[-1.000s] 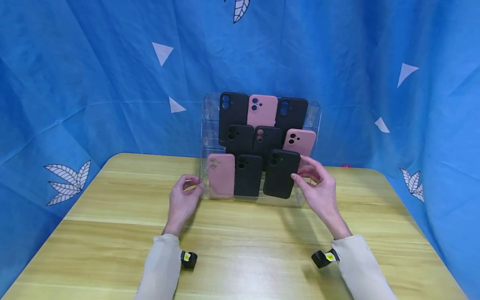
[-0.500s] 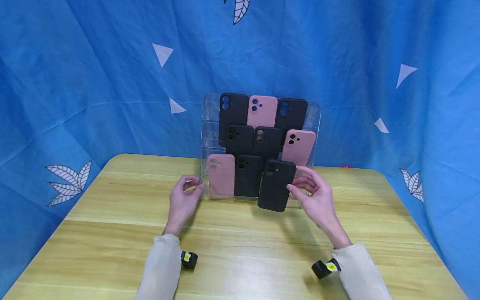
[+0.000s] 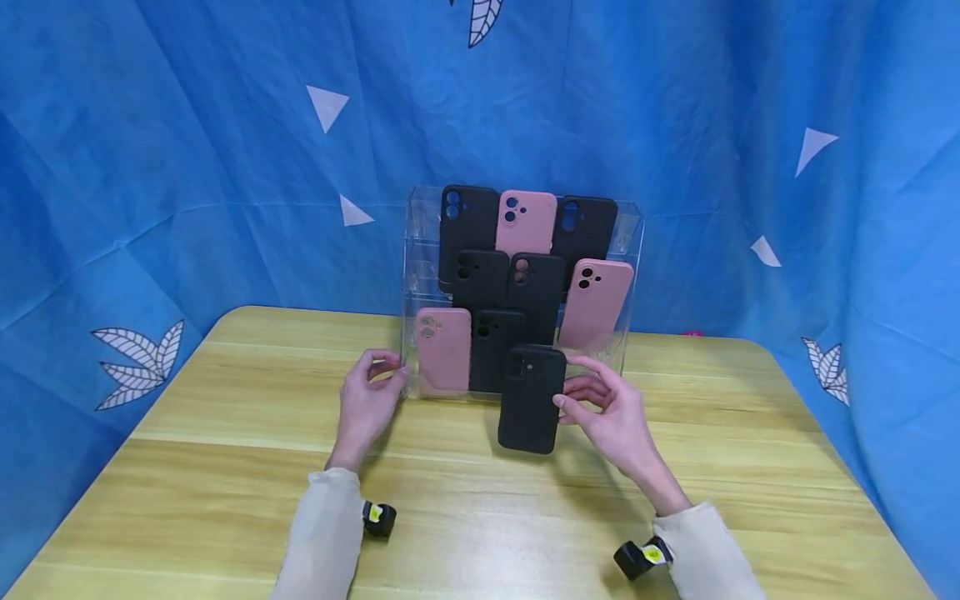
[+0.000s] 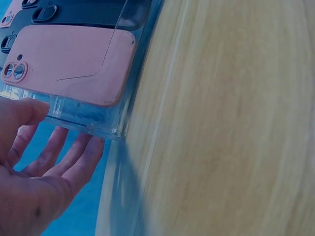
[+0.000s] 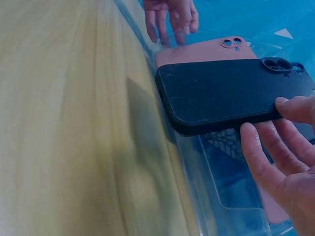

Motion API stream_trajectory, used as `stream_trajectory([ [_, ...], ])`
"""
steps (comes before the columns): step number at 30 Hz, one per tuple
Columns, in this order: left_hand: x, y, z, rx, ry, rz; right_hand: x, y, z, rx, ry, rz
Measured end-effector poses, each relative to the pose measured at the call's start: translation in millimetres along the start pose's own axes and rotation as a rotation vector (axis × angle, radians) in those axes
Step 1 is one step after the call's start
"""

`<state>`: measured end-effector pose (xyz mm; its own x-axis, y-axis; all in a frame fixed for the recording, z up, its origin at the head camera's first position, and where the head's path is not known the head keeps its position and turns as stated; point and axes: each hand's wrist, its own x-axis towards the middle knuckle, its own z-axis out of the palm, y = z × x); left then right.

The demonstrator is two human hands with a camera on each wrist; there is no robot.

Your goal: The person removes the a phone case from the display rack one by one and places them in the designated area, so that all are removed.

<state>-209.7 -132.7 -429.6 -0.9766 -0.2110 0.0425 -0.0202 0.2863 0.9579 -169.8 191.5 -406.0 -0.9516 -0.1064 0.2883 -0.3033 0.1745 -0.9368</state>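
My right hand (image 3: 611,417) pinches a black phone case (image 3: 531,400) by its right edge, thumb in front and fingers behind. The case hangs upright in front of a clear acrylic display stand (image 3: 408,275), its camera cutout at the top. In the right wrist view that black case (image 5: 221,93) overlaps a pink phone case (image 5: 197,51). My left hand (image 3: 371,404) holds the stand's left side; in the left wrist view the thumb is at the front edge and the other fingers lie along the side. Beside it, the pink case (image 4: 74,61) sits in the bottom tier.
The tiered stand also bears a black case (image 3: 491,350) in the bottom row, a pink case (image 3: 600,300) at the middle right and several more above. A wooden table (image 3: 480,533) lies beneath, with a blue curtain (image 3: 225,125) behind.
The right hand has drawn the black case out of the bottom row's right slot, toward the person and a little left. The left hand has stayed at the stand's side.
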Motion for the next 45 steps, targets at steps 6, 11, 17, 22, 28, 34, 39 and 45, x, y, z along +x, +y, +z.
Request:
stream_trajectory([
  [6, -0.6, 0.3, -0.3, -0.002, -0.007, -0.006, -6, 5, 9, 0.020, -0.056, 0.034],
  [11, -0.4, 0.3, -0.5, -0.007, -0.005, -0.003, -9, 10, 16, 0.037, -0.107, 0.068],
  [17, -0.4, -0.2, -0.5, -0.008, -0.007, -0.002, -10, 13, 21, 0.056, -0.145, 0.082],
  [22, 0.6, -0.2, -0.2, -0.011, -0.009, -0.007, -11, 15, 26, 0.051, -0.155, 0.110],
  [28, 0.3, 0.1, -0.6, -0.011, -0.005, -0.003, -12, 13, 34, 0.016, -0.155, 0.158],
  [34, -1.0, 1.4, -1.2, -0.015, -0.010, -0.013, -12, 16, 42, -0.027, -0.171, 0.160],
  [39, 0.3, 1.2, -1.0, -0.012, -0.013, -0.009, -12, 18, 48, -0.043, -0.175, 0.187],
  [45, 0.8, 0.9, -1.5, -0.012, -0.010, -0.003, -12, 20, 53, -0.069, -0.207, 0.202],
])
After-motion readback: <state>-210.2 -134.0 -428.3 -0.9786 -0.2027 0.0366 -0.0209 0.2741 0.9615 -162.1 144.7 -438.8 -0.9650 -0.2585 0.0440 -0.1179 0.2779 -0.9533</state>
